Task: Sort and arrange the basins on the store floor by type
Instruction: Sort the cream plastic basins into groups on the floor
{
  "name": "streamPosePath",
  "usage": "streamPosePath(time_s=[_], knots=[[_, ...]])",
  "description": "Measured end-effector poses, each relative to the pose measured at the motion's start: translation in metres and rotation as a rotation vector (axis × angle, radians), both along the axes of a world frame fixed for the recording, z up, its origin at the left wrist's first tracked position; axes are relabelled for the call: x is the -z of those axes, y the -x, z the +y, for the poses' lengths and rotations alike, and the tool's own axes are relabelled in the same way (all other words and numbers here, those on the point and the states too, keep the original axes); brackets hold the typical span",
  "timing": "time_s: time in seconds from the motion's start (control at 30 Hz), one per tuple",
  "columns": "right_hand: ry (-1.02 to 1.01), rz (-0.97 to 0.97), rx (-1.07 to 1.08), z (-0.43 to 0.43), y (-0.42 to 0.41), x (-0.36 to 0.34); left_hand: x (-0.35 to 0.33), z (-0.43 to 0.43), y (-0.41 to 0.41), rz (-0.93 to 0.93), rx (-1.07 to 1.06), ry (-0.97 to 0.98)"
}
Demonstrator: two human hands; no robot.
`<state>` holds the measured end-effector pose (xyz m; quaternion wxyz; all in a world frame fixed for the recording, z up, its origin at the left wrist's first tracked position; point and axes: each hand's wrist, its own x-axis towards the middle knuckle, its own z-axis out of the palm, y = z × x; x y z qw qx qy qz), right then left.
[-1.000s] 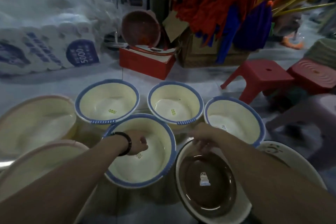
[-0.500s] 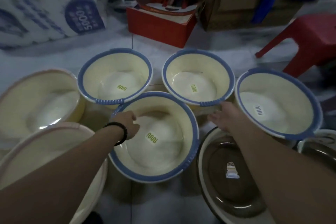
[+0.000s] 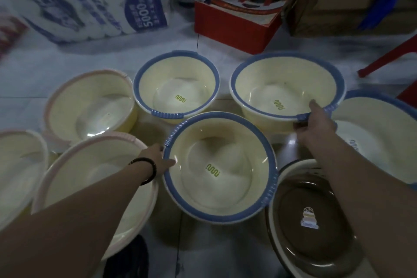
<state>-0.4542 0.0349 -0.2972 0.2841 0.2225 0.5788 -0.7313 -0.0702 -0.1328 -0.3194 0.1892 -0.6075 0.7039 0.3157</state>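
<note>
Your left hand (image 3: pixel 158 160) has its grip closed on the left rim of the near blue-rimmed basin (image 3: pixel 216 216), standing on the floor (image 3: pixel 112 56); your right hand (image 3: pixel 316 127) has its grip curled over the near handle of the back blue-rimmed basin (image 3: pixel 248 70), just behind it to the right

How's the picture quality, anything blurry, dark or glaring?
Head view: dim overall; tissue packs at top left smeared by blur; glare spots in the pink-rimmed basin and on the floor; the gripped middle basin and back basin look sharpest.
</note>
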Motion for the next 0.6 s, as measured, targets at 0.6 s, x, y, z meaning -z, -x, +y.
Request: streamPosePath(time_s=[0.6], knots=[[-0.141, 0.164, -0.390, 0.136, -0.148, -0.145, -0.036, 0.186, -0.114, 0.237, -0.464, -0.075]])
